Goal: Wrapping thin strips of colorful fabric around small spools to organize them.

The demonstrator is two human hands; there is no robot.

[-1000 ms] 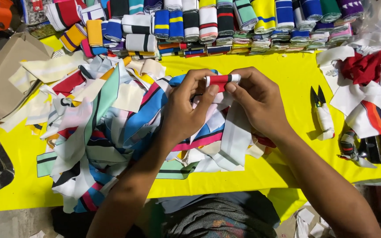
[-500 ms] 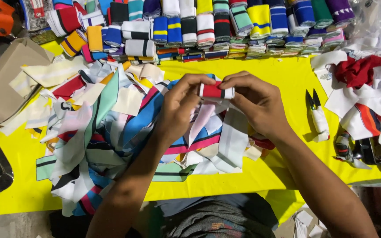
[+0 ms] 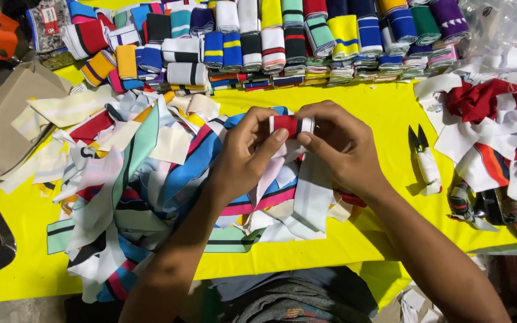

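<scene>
Hands meet mid-desk: our left hand (image 3: 248, 157) and right hand (image 3: 336, 149) pinch a folded red-and-white fabric strip (image 3: 291, 125) between them, long axis running left-right. Loose strips (image 3: 145, 179) crowd under and left; thread snips (image 3: 424, 158) lie right on bare yellow desk (image 3: 384, 107).

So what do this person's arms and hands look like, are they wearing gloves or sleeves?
No gloves: the left hand and the right hand are both bare. No sleeves show either, since the forearms are uncovered right down to the bottom of the picture. I can see no rings, watch or bracelets. The fingernails look short and plain.
</scene>
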